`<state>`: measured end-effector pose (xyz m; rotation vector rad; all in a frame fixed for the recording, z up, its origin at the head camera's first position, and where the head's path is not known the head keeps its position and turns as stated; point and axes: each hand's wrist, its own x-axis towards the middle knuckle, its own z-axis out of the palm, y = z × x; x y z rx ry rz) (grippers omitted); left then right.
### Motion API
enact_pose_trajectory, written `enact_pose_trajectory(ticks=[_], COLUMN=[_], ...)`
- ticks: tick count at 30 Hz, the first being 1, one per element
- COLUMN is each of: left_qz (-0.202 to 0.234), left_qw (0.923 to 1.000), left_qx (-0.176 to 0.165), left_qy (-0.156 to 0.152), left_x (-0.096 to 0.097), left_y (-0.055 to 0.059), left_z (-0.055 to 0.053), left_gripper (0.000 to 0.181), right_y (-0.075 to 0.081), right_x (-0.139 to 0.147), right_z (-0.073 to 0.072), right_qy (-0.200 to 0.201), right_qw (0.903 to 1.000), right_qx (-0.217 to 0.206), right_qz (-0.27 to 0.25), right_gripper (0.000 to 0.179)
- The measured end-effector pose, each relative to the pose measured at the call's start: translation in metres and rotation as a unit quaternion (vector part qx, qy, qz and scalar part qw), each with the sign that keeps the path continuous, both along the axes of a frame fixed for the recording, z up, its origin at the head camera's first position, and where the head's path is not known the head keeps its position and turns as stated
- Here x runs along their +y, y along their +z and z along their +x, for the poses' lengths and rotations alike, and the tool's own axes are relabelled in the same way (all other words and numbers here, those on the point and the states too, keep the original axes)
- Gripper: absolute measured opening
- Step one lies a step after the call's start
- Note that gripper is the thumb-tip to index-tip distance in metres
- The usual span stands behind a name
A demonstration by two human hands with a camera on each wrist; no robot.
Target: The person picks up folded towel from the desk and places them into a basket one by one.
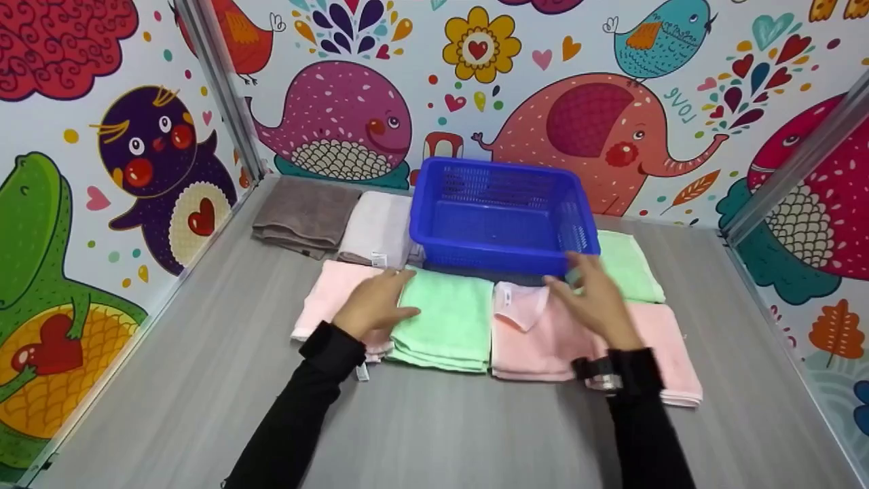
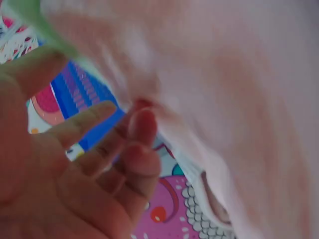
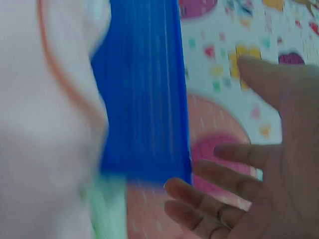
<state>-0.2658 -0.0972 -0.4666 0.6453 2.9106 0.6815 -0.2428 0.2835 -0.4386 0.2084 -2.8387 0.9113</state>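
My left hand [image 1: 373, 302] is over the right part of a folded pink towel [image 1: 320, 288], its fingers reaching to the edge of a folded green towel [image 1: 445, 326]. In the left wrist view its fingers [image 2: 142, 162] are loosely bent beside pink cloth [image 2: 224, 84], pinching nothing visible. My right hand [image 1: 597, 302] hovers above another pink towel [image 1: 533, 350], which has a folded-over corner. Its fingertips are near the front right corner of a blue plastic basket [image 1: 489, 252]. The right wrist view shows that hand's fingers [image 3: 227, 174] spread and holding nothing.
Behind on the left lie a grey-brown towel [image 1: 302, 207] and a white towel [image 1: 377, 221]. On the right are a second green towel [image 1: 628, 268] and a further pink towel [image 1: 662, 343]. Dark cloth [image 1: 519, 278] shows under the basket. Printed panels [image 1: 326, 115] enclose the grey tabletop [image 1: 204, 326].
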Motion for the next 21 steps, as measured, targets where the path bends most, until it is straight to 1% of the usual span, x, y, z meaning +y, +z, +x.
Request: enact_pose_trajectory(ticks=[3,5,7,9,12,15,18,21], left_qz=[0.006,0.011,0.014,0.009,-0.006,-0.019,-0.01,0.005], left_qw=[0.9996,0.9991,0.9989,0.9992,0.9998,0.9998,0.9997,0.9994], left_qx=[-0.023,-0.032,-0.034,-0.03,-0.013,0.006,0.019,0.022], left_qy=[0.015,0.025,0.028,0.025,0.011,0.0,-0.009,-0.025], left_x=[0.007,0.011,0.014,0.017,0.02,0.021,0.021,0.021], left_y=[-0.002,-0.002,-0.003,-0.004,-0.005,-0.005,-0.006,-0.008], left_z=[0.008,0.012,0.015,0.016,0.016,0.017,0.017,0.015], left_gripper=[0.08,0.083,0.085,0.084,0.079,0.07,0.061,0.058], right_y=[-0.015,-0.026,-0.037,-0.045,-0.053,-0.055,-0.057,-0.059], right_x=[-0.04,-0.064,-0.083,-0.096,-0.106,-0.11,-0.114,-0.117], right_z=[0.002,0.006,0.01,0.013,0.016,0.017,0.021,0.025], right_qy=[0.036,0.064,0.086,0.098,0.097,0.103,0.108,0.086], right_qw=[0.9989,0.9971,0.9959,0.9951,0.9948,0.994,0.9939,0.9956], right_qx=[0.0,-0.01,-0.015,-0.012,0.019,0.029,0.012,-0.007], right_qz=[-0.03,-0.039,-0.027,-0.004,0.023,0.019,0.019,0.038], right_gripper=[0.058,0.055,0.056,0.062,0.067,0.073,0.076,0.082])
